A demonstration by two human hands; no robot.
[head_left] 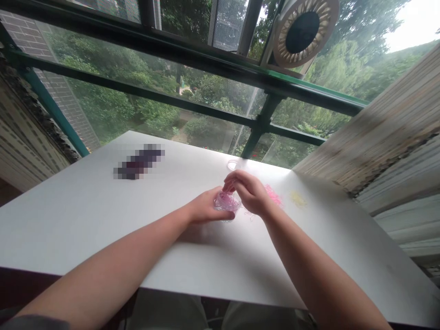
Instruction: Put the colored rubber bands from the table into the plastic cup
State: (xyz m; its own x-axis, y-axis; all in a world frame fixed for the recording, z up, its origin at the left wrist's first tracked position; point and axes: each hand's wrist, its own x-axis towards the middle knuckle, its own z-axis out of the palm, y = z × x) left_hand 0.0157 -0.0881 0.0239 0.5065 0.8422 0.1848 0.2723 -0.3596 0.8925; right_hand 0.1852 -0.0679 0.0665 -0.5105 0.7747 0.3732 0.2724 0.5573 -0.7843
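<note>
My left hand [208,206] is wrapped round a small clear jar [227,215], with the thumb across its near side. Thin pink and purple loops, which look like small rubber bands [227,200], lie inside it. Over the jar's mouth, my right hand [245,188] has its fingers curled together and pointing down; what they hold, if anything, is hidden. Just right of that hand lies a pile of bright pink bands [273,195], partly covered by the wrist. A few pale loops [252,214] are on the table beside the jar. Farther right is a small pile of yellow bands [298,199].
A clear round lid or ring [233,164] lies behind my hands on the white table [103,220]. A dark, pixelated object [139,162] is at the back left. Beyond the table's far edge stand a window with green bars [220,119] and a round fan-like device [302,32].
</note>
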